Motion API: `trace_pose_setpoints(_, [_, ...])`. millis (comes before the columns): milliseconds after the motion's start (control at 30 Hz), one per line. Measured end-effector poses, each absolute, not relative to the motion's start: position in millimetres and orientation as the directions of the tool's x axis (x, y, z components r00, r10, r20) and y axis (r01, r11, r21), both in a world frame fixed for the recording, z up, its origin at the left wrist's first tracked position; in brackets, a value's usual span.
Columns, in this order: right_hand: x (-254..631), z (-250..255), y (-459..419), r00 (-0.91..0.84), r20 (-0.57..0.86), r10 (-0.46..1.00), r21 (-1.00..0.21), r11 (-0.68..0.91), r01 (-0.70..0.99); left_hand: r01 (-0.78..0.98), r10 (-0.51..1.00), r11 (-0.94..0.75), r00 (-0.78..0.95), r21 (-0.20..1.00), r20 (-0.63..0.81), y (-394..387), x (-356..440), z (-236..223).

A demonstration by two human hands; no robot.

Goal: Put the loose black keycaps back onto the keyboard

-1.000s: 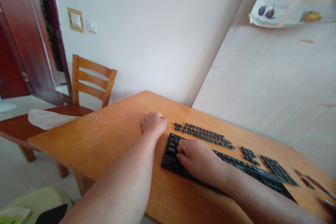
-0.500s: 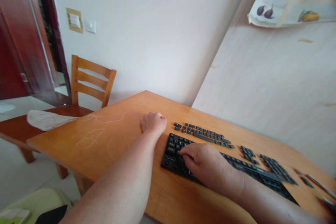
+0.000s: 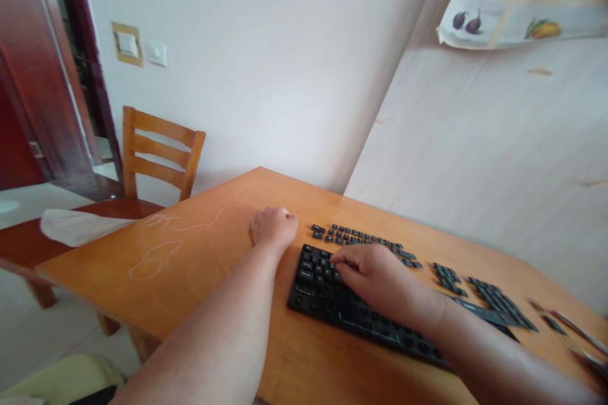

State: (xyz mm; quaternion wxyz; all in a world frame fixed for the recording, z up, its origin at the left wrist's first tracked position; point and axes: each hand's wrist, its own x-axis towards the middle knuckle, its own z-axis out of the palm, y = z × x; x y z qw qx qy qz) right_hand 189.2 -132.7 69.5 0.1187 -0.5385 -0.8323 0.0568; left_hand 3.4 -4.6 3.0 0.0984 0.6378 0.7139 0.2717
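Observation:
A black keyboard [image 3: 342, 315] lies on the wooden table, with keycaps at its left end and bare key positions along its near rows. Over its upper left part is my right hand [image 3: 373, 269], thumb and index finger pinched together at the keys; whatever lies between the fingertips is too small to make out. My left hand [image 3: 274, 228] rests curled on the table just left of the keyboard, and its palm side is hidden. Loose black keycaps [image 3: 339, 233] stand in rows behind the keyboard, partly covered by my right hand.
More keycaps [image 3: 498, 300] are grouped to the right on the table [image 3: 213, 266]. Thin tools [image 3: 577, 332] lie at its right end. White thread [image 3: 156, 259] trails over the left side. A wooden chair [image 3: 159, 152] stands behind, near the wall.
My right hand has moved up and away from the keyboard's near rows, toward its upper rows. More of the near edge shows. My left hand stays in place on the table.

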Motion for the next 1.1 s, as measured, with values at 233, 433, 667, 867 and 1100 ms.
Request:
trace_pose_setpoints(233, [235.1, 66.7, -49.7, -0.174, 0.165, 0.971, -0.189, 0.204, 0.96, 0.851, 0.964, 0.043, -0.174, 0.523, 0.203, -6.4, 3.4, 5.1])
trace_pose_setpoints(433, [244.3, 55.3, -5.9, -0.127, 0.101, 0.987, -0.158, 0.142, 0.977, 0.857, 0.964, 0.063, -0.185, 0.511, 0.191, -7.5, 4.2, 7.7])
trace_pose_setpoints(667, [238.0, 49.9, 17.2, -0.143, 0.029, 0.989, -0.112, 0.145, 0.983, 0.861, 0.964, 0.049, -0.173, 0.506, 0.202, -6.7, 3.6, 4.6])
trace_pose_setpoints(867, [233.8, 47.5, 28.5, -0.144, 0.001, 0.99, -0.091, 0.143, 0.985, 0.869, 0.962, 0.045, -0.171, 0.493, 0.214, -6.2, 3.1, 3.2])
trace_pose_setpoints(1100, [230.0, 42.4, 33.8, -0.142, -0.013, 0.99, -0.104, 0.14, 0.985, 0.863, 0.963, 0.041, -0.168, 0.503, 0.21, -6.7, 3.7, 3.6])
